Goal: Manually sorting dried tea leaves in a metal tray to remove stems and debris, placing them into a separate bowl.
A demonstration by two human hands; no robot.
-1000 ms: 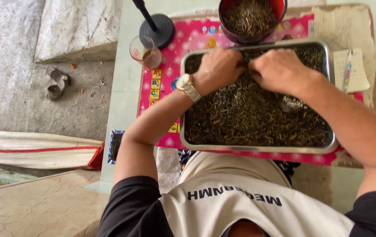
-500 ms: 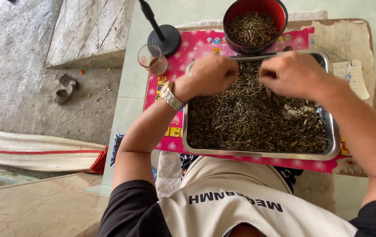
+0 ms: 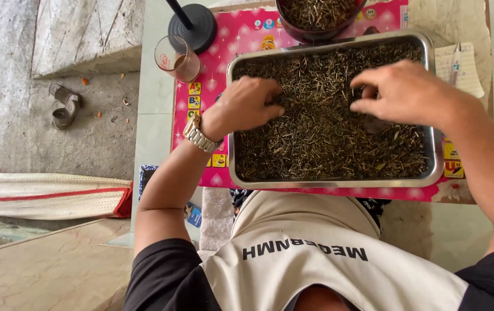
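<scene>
Now both hands have come down from the tray's far end and spread apart. The left hand (image 3: 247,106), a metal watch (image 3: 199,133) on its wrist, rests palm-down on the dried tea leaves (image 3: 322,144) at the left of the tray, fingers loosely curled into them, gripping nothing that can be made out. The right hand (image 3: 405,92) hovers over the right half with thumb and forefinger pinched together; whether a leaf lies between them cannot be told. The leaves are dark, thin, wiry twigs, heaped unevenly. They fill a shiny rectangular steel tray (image 3: 339,183) with rounded corners, its long axis running left to right across a glossy pink mat (image 3: 241,40). Beyond it stand a dark bowl (image 3: 316,17) of the same twigs and a clear glass (image 3: 175,57).
</scene>
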